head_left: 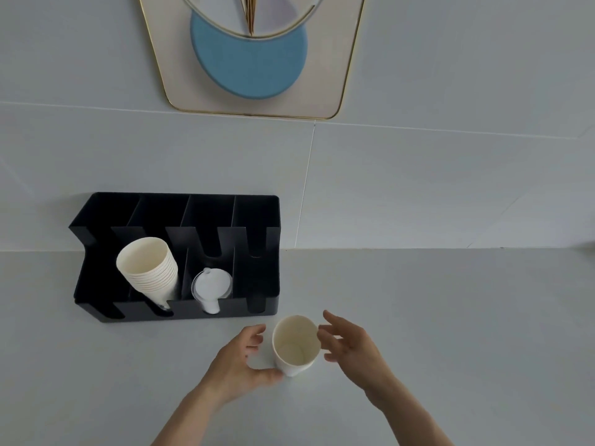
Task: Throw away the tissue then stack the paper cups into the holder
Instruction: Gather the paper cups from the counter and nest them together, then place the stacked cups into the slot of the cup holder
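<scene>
A single white paper cup (295, 344) stands upright on the grey counter, empty inside. My left hand (240, 362) is just left of it, fingers apart, with the thumb touching the cup's base. My right hand (347, 344) hovers at the cup's right side, fingers spread, close to the rim but not gripping. A black holder (96, 239) with several slots sits against the wall at the left. A stack of paper cups (149, 272) leans in its second slot. No tissue is in view.
Clear plastic lids (211, 286) sit in the holder's third slot; the rightmost slot (257, 275) looks empty. The grey counter (434, 317) stretches to the right. A framed wall decoration (251, 59) with a blue disc hangs above on the tiled wall.
</scene>
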`<state>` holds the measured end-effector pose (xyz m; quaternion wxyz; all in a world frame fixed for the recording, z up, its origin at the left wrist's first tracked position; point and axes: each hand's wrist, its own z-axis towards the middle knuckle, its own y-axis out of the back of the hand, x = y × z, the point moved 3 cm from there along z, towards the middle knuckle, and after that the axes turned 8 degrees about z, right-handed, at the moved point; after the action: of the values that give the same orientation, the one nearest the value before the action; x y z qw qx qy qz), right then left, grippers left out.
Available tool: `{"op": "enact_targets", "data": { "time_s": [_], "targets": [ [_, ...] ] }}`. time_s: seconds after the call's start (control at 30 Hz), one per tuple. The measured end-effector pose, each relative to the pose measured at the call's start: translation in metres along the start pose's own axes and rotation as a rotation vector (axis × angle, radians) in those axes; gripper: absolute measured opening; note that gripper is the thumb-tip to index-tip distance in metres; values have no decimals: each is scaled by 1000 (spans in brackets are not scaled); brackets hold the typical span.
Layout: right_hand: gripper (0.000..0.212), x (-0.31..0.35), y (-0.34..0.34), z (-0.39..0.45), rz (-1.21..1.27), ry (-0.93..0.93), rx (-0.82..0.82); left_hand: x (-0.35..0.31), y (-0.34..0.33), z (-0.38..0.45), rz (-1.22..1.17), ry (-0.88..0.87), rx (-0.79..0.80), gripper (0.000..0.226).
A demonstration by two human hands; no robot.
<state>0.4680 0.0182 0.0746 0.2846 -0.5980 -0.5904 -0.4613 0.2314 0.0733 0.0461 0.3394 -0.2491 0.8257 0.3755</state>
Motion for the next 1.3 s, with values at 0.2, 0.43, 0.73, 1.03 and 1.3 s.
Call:
{"op": "enact_targets", "data": {
  "time_s": [0.2, 0.43, 0.73, 1.03, 1.3],
  "targets": [
    [38, 14, 1, 0, 40, -182, 50, -22, 29, 1, -181, 144, 82, 48],
    [27, 19, -5, 3, 36, -224, 68, -36, 22, 1, -238, 247, 77, 29],
    [28, 41, -20, -14, -21, -164, 48, -40, 31, -7, -316, 172, 29, 14],
    [18, 138, -40, -13, -57, -11, 42, -72, 116, -22, -367, 25, -82, 26],
    [17, 241, -83, 0, -28, 165, 66, -105, 222, -40, -404, -89, -244, 31]
  ]
}}
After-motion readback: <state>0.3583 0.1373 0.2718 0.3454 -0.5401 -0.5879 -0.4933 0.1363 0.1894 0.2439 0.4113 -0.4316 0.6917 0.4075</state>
